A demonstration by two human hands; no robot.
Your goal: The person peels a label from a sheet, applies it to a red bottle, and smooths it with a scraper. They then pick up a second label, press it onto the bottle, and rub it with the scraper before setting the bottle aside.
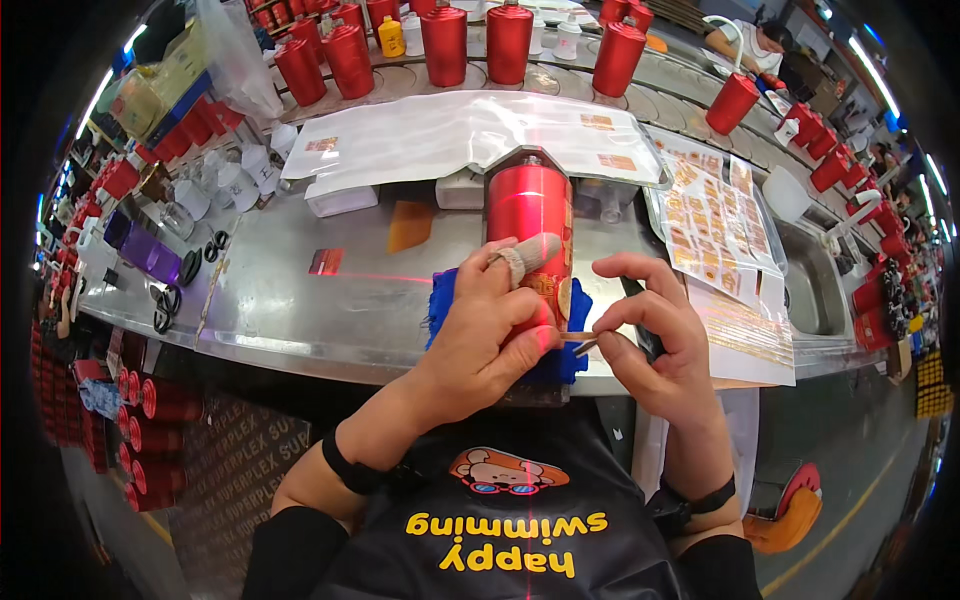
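A glossy red bottle [527,205] with gold decoration lies on a folded blue cloth [440,305], its neck pointing away from me. My left hand [490,335] is closed over the bottle's near end. One of its fingers wears a pale fabric sleeve [530,256], and its thumb presses near the bottle's base. Just to the right, my right hand [655,345] pinches a slim dark tool [586,348] between thumb and forefinger, the other fingers bent outward. A thin tan strip [577,336] spans the small gap between both hands' fingertips. Whether the strip is fixed to the bottle is hidden.
Sticker sheets [710,215] lie at the right, beside a sink [815,280]. Behind the bottle is a white sheet-covered stand [400,135]; beyond it, red bottles [445,45] stand on a conveyor [400,85]. Scissors [167,305] and a purple bottle [145,250] are left. Another person sits far right.
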